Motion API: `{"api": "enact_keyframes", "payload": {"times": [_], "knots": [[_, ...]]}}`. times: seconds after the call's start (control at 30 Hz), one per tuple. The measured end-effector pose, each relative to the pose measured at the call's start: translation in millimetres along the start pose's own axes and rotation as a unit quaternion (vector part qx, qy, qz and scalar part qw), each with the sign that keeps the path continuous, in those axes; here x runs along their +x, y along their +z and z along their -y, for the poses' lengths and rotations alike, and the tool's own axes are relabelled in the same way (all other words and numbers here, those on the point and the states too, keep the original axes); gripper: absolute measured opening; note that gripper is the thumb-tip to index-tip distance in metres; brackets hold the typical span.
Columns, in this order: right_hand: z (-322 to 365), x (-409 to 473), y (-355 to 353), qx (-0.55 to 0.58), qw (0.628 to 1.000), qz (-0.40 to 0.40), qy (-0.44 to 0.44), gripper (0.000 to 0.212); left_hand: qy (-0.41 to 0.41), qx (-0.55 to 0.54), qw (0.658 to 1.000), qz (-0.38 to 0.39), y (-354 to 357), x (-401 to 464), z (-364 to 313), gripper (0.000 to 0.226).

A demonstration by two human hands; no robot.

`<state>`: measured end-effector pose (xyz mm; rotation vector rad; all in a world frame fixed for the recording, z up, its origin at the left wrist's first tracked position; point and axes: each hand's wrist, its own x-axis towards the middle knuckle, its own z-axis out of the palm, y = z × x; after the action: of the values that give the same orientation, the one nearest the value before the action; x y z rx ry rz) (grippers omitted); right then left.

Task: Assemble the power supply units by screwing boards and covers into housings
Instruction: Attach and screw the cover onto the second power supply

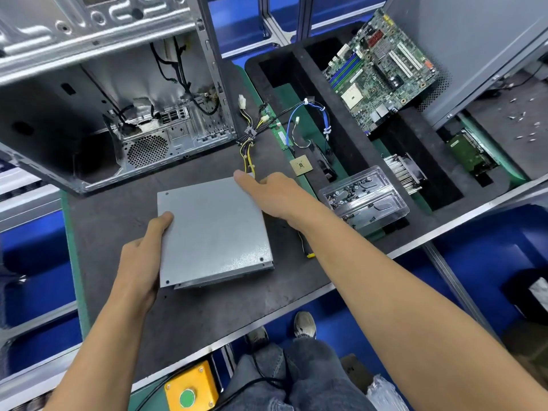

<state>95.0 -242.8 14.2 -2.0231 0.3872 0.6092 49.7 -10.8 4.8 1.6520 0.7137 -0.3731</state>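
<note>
Power supply unit (212, 229): flat on the dark work mat (118, 226), grey cover up, in front of the open computer case (112, 114). Left hand (142, 256): grasping the unit's left edge, thumb on top. Right hand (267, 194): gripping the far right corner, thumb on the cover. Cable bundle (249, 143): trailing from the unit's far side. Clear screw tray (363, 197): just right of the right hand.

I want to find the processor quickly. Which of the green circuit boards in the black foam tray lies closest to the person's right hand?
The small square processor, lying just beyond the right hand. The large motherboard and the narrow memory stick lie farther away.
</note>
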Motion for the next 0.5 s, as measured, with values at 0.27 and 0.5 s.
{"api": "enact_keyframes", "payload": {"times": [0.27, 0.5], "knots": [[5, -4, 15, -0.046, 0.998, -0.047, 0.002, 0.054, 0.011, 0.004, 1.0, 0.003, 2, 5, 9, 0.059], [-3, 2, 31, -0.195, 0.979, -0.053, -0.026, 0.059, 0.004, 0.013, 1.0, -0.022, 5, 11, 17, 0.059]]}}
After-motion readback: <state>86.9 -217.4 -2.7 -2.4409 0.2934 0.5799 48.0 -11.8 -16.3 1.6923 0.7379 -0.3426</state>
